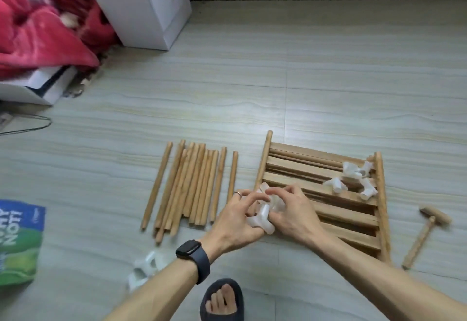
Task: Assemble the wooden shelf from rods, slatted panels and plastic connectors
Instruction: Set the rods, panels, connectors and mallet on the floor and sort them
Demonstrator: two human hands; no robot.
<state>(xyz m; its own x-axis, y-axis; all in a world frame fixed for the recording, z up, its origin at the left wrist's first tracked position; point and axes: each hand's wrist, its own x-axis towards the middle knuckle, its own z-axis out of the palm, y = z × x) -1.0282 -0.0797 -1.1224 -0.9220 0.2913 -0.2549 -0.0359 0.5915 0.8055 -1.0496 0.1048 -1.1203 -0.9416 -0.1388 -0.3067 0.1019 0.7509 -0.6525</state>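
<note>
Both left hand [236, 219], right hand [294, 210] fingers grip connectors [261, 219] by slatted panel [336, 215].

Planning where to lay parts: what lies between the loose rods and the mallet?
In the head view, the slatted panels lie there, white connectors piled on them; the left hand and right hand grip further connectors over their left edge.

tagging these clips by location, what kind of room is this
Probably a bedroom at home: a red blanket is heaped at the left, a white cabinet stands by the wall, and the floor is tiled.
</note>
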